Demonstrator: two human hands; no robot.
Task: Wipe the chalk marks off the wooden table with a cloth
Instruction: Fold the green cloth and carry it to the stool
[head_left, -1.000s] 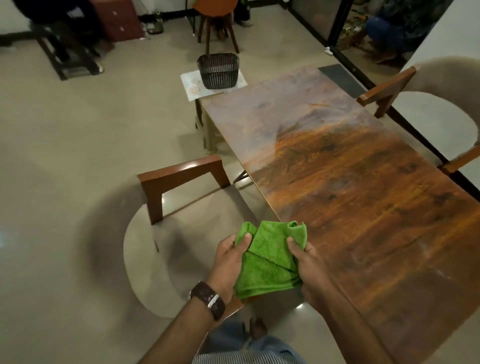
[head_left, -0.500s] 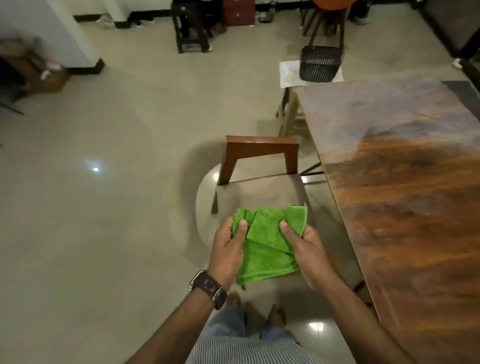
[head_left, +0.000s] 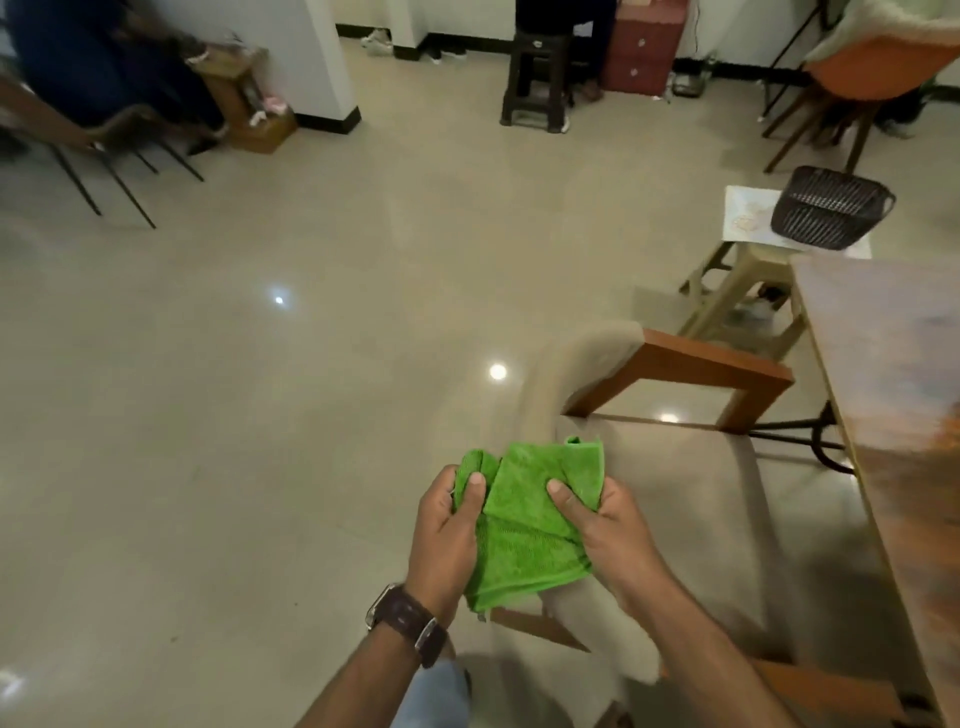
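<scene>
A folded green cloth (head_left: 524, 519) is held in front of me above a chair seat. My left hand (head_left: 447, 535) grips its left edge with the thumb on top, a watch on that wrist. My right hand (head_left: 608, 525) grips the right side, thumb pressed on the cloth. The wooden table (head_left: 898, 415) shows only as a strip along the right edge of the view, well to the right of both hands. No chalk marks can be made out on that strip.
A beige chair with wooden arms (head_left: 685, 364) stands beside the table, under my hands. A black mesh basket (head_left: 831, 208) sits on a small stool (head_left: 748, 280) at the table's far end. Other chairs, a dark stool (head_left: 540, 78) and a seated person (head_left: 93, 57) are further back.
My view has swung left, so the table has slid to the right edge and more floor shows. Both hands keep their hold on the cloth.
</scene>
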